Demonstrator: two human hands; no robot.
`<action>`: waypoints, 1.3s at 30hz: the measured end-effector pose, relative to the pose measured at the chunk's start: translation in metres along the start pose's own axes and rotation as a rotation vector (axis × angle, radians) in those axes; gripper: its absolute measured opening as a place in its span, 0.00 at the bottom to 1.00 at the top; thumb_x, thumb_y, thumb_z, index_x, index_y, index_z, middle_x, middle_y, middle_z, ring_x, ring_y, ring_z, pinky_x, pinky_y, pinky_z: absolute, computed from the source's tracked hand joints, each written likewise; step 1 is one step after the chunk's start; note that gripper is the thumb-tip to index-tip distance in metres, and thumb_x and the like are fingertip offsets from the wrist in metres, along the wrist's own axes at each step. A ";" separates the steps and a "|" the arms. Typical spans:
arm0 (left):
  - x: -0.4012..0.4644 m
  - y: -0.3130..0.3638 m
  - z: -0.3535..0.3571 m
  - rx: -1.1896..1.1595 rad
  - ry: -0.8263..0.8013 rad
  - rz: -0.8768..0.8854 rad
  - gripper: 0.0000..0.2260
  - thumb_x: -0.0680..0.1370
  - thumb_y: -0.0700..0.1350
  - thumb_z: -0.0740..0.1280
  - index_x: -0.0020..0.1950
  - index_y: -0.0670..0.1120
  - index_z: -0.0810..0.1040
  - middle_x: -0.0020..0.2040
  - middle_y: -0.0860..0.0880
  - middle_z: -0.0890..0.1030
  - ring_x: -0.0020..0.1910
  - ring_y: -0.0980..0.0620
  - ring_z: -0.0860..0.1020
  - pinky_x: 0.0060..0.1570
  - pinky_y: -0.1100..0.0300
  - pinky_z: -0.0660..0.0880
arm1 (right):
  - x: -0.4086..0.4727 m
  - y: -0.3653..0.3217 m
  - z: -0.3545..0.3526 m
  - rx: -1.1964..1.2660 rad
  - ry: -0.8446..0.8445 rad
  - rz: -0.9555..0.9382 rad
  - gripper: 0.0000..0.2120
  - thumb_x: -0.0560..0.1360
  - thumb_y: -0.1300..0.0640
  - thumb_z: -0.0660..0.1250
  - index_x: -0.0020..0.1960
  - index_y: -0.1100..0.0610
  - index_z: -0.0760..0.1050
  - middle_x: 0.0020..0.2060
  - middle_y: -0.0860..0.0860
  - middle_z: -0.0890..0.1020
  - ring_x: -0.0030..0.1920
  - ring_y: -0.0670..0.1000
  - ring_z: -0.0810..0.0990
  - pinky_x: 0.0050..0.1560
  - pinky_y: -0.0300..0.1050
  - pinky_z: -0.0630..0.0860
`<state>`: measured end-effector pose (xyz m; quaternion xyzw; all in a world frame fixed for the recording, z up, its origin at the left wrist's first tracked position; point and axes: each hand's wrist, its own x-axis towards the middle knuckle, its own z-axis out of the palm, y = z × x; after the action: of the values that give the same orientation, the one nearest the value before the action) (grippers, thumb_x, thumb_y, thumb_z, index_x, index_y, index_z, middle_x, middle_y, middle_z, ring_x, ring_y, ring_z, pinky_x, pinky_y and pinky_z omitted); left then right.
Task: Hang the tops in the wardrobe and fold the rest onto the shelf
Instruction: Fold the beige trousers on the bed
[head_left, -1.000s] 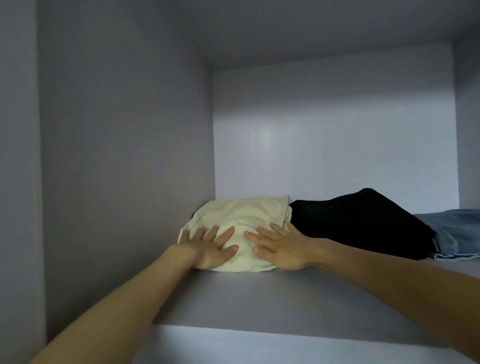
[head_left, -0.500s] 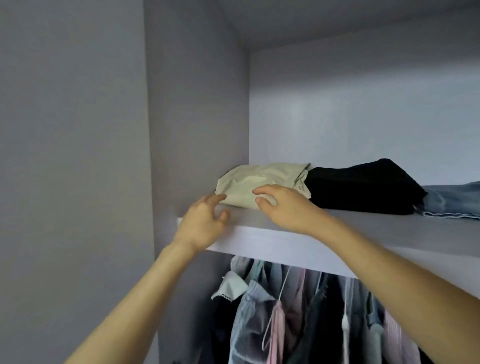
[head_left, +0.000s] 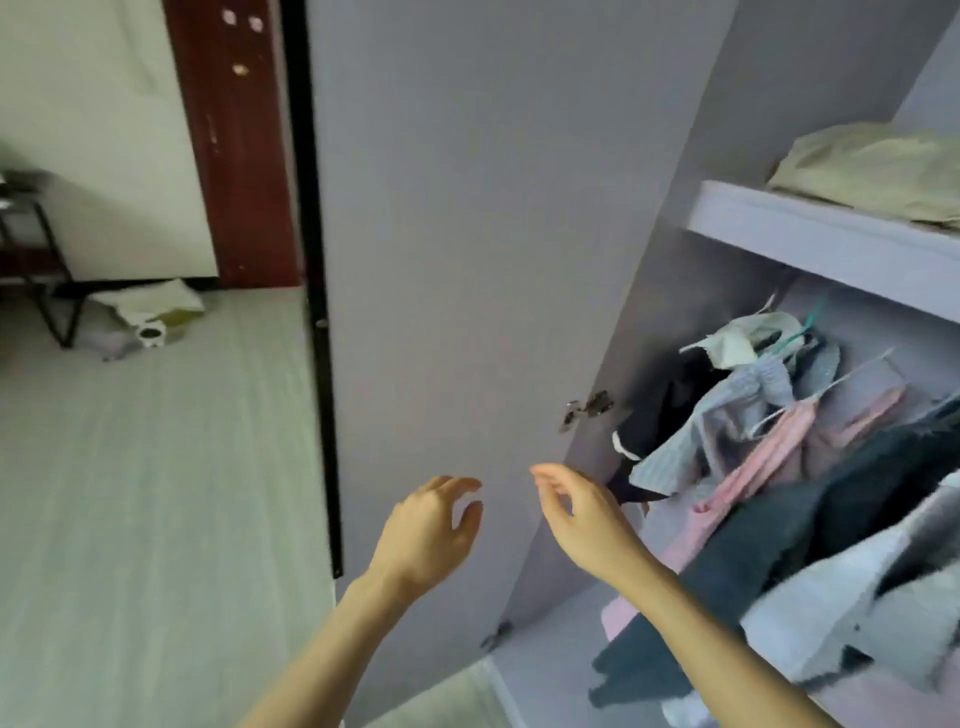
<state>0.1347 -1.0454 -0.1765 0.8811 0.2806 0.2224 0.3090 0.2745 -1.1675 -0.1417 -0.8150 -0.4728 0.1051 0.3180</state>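
A folded cream garment (head_left: 872, 171) lies on the wardrobe shelf (head_left: 810, 236) at the upper right. Below the shelf hang several tops (head_left: 779, 415) on hangers: pale blue, pink, dark grey and white. My left hand (head_left: 426, 530) and my right hand (head_left: 587, 519) hover side by side in front of the open wardrobe door (head_left: 467, 260), well below the shelf. Both hands have loose, slightly curled fingers and hold nothing.
The door's hinge (head_left: 587, 408) sits just right of my right hand. To the left lies pale floor (head_left: 156, 493) with a dark red door frame (head_left: 234, 145), a black-legged stand (head_left: 41, 260) and small items (head_left: 150, 317) on the ground.
Both hands have left the cream garment and the shelf and dropped down in front of the door. My view has swung down and to the left.
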 end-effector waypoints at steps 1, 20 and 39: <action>-0.023 -0.027 -0.010 0.024 -0.005 -0.079 0.15 0.79 0.48 0.62 0.65 0.50 0.76 0.63 0.52 0.77 0.61 0.51 0.76 0.59 0.59 0.71 | -0.002 -0.013 0.031 0.010 -0.120 -0.010 0.15 0.80 0.57 0.57 0.66 0.55 0.71 0.61 0.49 0.78 0.60 0.49 0.76 0.59 0.38 0.69; -0.252 -0.359 -0.329 0.150 0.481 -0.950 0.14 0.80 0.46 0.62 0.64 0.46 0.76 0.60 0.48 0.80 0.58 0.49 0.78 0.58 0.58 0.72 | 0.075 -0.380 0.430 0.237 -0.921 -0.397 0.12 0.81 0.55 0.57 0.59 0.54 0.76 0.50 0.49 0.82 0.51 0.46 0.80 0.49 0.37 0.73; -0.145 -0.605 -0.482 0.036 0.850 -1.268 0.14 0.80 0.46 0.62 0.63 0.45 0.76 0.59 0.48 0.80 0.57 0.53 0.77 0.54 0.68 0.68 | 0.305 -0.598 0.701 0.188 -1.230 -0.625 0.09 0.79 0.62 0.58 0.51 0.56 0.77 0.41 0.51 0.81 0.45 0.51 0.78 0.54 0.47 0.74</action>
<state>-0.4615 -0.5410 -0.2708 0.3949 0.8311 0.3180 0.2286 -0.3154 -0.4084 -0.2767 -0.4024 -0.7684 0.4917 0.0769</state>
